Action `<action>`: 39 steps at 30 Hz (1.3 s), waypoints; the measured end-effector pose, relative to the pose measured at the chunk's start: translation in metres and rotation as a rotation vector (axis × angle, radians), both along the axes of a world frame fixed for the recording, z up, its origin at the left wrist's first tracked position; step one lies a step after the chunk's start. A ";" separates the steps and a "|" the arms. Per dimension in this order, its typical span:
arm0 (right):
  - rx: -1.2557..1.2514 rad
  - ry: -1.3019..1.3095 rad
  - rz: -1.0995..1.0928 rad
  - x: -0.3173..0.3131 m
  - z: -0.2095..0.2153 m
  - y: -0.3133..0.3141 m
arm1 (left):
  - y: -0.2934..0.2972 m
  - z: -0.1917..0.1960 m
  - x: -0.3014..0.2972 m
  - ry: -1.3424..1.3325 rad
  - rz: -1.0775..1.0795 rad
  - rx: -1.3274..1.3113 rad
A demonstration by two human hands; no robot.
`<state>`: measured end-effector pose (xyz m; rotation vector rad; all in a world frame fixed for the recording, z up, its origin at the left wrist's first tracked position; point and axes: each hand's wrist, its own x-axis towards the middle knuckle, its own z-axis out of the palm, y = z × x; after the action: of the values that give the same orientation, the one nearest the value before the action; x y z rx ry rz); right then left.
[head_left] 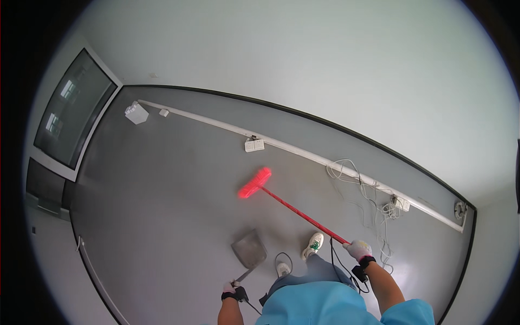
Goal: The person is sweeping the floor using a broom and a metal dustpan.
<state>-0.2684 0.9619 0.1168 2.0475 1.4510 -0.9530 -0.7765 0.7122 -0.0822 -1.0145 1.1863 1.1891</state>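
Observation:
My gloved right hand (358, 250) is closed around the end of a red broom handle. The broom (255, 183) has a bright red head, a little blurred, that rests on or just above the grey floor ahead of me. Down at the left, my gloved left hand (231, 286) grips the handle of a grey dustpan (249, 249). The pan lies to the left of my feet, apart from the broom head. Whether it touches the floor I cannot tell, and no debris can be made out in it.
A white cable duct (303, 153) runs across the floor near the wall, with white socket boxes (254, 145) along it. Tangled white cables (389, 210) lie on the right. A white box (136, 112) stands far left, near a glass door (76, 108). Black cables hang by my legs.

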 end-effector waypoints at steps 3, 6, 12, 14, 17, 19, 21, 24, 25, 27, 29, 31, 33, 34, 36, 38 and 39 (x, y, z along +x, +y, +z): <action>-0.026 -0.039 0.009 0.017 0.009 0.017 | 0.013 0.009 0.015 0.144 -0.065 0.007; -0.028 -0.069 0.031 0.026 0.006 0.034 | 0.024 0.019 0.025 0.126 0.180 -0.035; -0.154 -0.038 0.047 0.031 -0.007 0.067 | -0.003 -0.040 0.021 0.390 0.078 -0.196; -0.166 -0.033 0.020 0.027 -0.010 0.078 | -0.029 -0.072 0.020 0.400 -0.045 -0.222; -0.176 0.008 0.057 0.007 -0.018 0.099 | -0.061 -0.107 0.021 0.349 -0.066 -0.188; -0.204 0.023 0.069 -0.010 -0.026 0.115 | -0.075 -0.113 0.021 0.324 -0.061 -0.224; -0.199 0.088 0.062 -0.026 -0.032 0.133 | -0.080 -0.103 0.015 0.306 -0.067 -0.257; -0.197 0.130 0.076 -0.051 -0.039 0.158 | -0.071 -0.080 0.000 0.339 0.184 -0.416; -0.193 0.140 0.091 -0.061 -0.041 0.167 | -0.065 -0.071 -0.013 0.267 0.100 -0.379; -0.158 0.178 0.146 -0.087 -0.042 0.187 | -0.041 -0.054 -0.041 0.342 0.031 -0.415; -0.081 0.228 0.243 -0.122 -0.047 0.211 | -0.014 -0.035 -0.075 0.350 0.026 -0.418; -0.111 0.207 0.239 -0.161 -0.046 0.236 | 0.034 -0.018 -0.115 0.337 0.117 -0.373; -0.081 0.152 0.271 -0.190 -0.040 0.262 | 0.084 0.000 -0.151 0.230 0.161 -0.229; -0.078 0.132 0.284 -0.195 -0.034 0.274 | 0.109 0.009 -0.169 0.154 0.157 -0.170; -0.075 0.105 0.301 -0.201 -0.022 0.292 | 0.158 0.015 -0.188 0.337 0.081 -0.231; -0.060 0.058 0.272 -0.200 -0.010 0.302 | 0.199 0.021 -0.215 0.358 0.004 -0.224; -0.046 0.072 0.261 -0.198 -0.006 0.305 | 0.217 0.022 -0.226 0.369 -0.053 -0.212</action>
<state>-0.4663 1.2669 0.1111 1.7535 1.6677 -0.9489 -1.0023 0.9287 -0.0597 -0.9343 1.6476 1.2619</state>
